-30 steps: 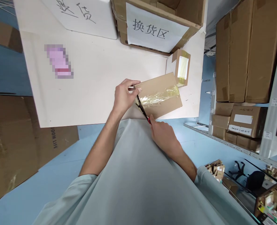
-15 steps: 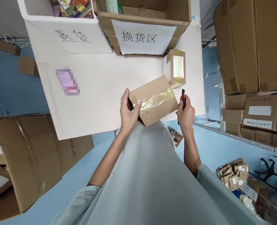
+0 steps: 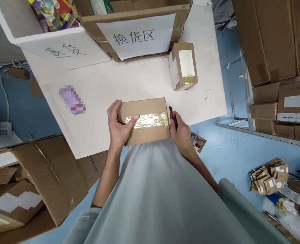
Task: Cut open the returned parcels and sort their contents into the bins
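Observation:
A brown cardboard box [image 3: 146, 134] with shiny clear tape along its top face is at the front edge of the white table, close to my body. My left hand [image 3: 119, 125] grips its left end, thumb on the tape and fingers round the far side. In my right hand [image 3: 180, 130], at the box's right end, is a box cutter [image 3: 173, 118] in black and red, its tip pointing away from me. Whether the right fingers also touch the box is hard to tell. A second taped box [image 3: 186, 66] with a white label stands behind, to the right.
At the back of the table [image 3: 94, 88] stand a white bin [image 3: 63, 51] of colourful packets and a large open carton [image 3: 139, 34] with a paper sign. A blurred purple item [image 3: 72, 99] lies left. Cartons [image 3: 269, 44] are stacked right; flattened cardboard [image 3: 269, 176] lies on the floor.
The taped box has turned from slanted to nearly level and shifted left in view, with my left hand still on it. My right hand with the cutter has moved left along with it.

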{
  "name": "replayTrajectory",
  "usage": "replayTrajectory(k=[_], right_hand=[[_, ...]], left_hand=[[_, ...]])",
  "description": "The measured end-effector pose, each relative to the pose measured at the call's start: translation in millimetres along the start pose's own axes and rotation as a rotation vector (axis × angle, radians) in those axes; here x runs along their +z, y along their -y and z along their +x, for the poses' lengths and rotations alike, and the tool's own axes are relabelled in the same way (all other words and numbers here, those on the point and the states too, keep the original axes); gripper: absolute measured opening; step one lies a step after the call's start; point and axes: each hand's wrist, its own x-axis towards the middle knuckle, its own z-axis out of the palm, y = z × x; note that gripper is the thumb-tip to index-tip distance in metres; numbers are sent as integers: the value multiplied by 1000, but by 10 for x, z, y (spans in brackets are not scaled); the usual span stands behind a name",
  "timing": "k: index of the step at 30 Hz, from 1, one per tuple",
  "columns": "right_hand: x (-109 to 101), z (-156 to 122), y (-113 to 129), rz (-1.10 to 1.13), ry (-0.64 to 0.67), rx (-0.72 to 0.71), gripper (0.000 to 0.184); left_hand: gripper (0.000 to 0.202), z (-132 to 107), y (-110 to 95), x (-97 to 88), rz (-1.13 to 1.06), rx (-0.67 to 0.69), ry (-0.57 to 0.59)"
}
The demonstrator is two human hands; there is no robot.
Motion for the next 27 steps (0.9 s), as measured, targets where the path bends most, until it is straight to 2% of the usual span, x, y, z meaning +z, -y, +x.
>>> replayTrajectory(k=[3, 8, 17, 22, 27], right_hand=[[-143, -25, 25, 37, -23, 9, 57], [-311, -158, 181, 12, -2, -80, 54], [-347, -95, 367, -194, 148, -50, 57], [-396, -24, 561, -326, 251, -10, 60], [-363, 144, 791, -420, 245, 33, 63]], left_hand=[[87, -74, 32, 50, 24, -34, -11], [85, -124, 59, 113, 43, -42, -67], [80, -186, -11, 164, 60, -38, -112], [79, -237, -39, 195, 87, -37, -124], [77, -287, -71, 250, 58, -51, -152]])
